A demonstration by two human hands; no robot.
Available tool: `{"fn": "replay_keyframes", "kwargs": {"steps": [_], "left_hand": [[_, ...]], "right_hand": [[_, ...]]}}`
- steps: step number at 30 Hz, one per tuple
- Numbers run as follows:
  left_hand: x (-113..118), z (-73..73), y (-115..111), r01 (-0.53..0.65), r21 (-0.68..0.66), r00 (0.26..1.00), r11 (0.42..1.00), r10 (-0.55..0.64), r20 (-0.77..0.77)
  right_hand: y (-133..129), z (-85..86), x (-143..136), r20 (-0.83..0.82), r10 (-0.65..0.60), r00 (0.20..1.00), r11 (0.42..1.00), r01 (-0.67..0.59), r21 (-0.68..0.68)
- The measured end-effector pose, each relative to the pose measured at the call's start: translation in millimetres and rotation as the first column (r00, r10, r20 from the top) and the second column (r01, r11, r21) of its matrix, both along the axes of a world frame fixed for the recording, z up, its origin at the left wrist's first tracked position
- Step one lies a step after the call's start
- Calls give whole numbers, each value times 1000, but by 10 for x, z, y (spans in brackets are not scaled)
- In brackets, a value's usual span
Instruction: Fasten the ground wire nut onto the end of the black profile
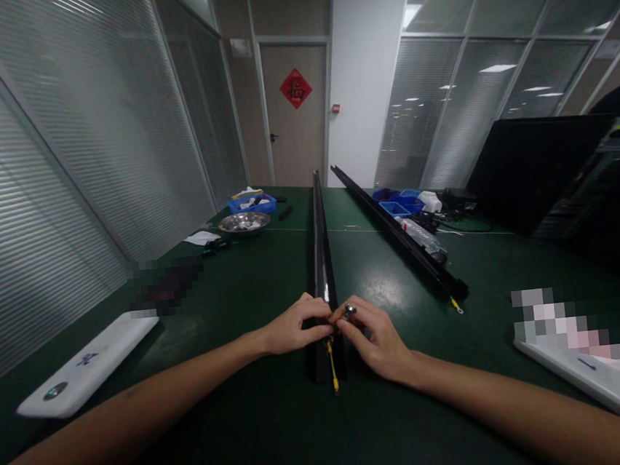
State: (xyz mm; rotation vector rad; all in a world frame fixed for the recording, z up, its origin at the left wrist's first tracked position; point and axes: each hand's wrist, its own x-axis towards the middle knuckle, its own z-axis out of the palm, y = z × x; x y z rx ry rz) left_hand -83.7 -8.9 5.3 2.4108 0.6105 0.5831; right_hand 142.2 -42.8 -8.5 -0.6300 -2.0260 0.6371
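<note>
A long black rail lies lengthwise on the green table in front of me. A short yellow wire with a terminal at its tip sticks out from its near end. My left hand is closed in a pinch over the rail near that end. From the other side my right hand meets it, thumb and fingers pressed together. What sits between the fingertips is too small to make out. A shiny round metal piece shows at my right fingers; whether it is worn or held I cannot tell.
On the green table, a second black rail lies at an angle to the right. A metal bowl and a blue tray stand back left. Blue bins sit back right. White devices flank my forearms.
</note>
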Motion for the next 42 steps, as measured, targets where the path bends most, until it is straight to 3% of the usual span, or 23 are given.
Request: {"fn": "replay_keyframes", "kwargs": {"steps": [42], "left_hand": [[10,6,-10,-25,15,1000,1000,25,-17]], "right_hand": [[4,2,-11,-20,22,1000,1000,-22,-5]]}}
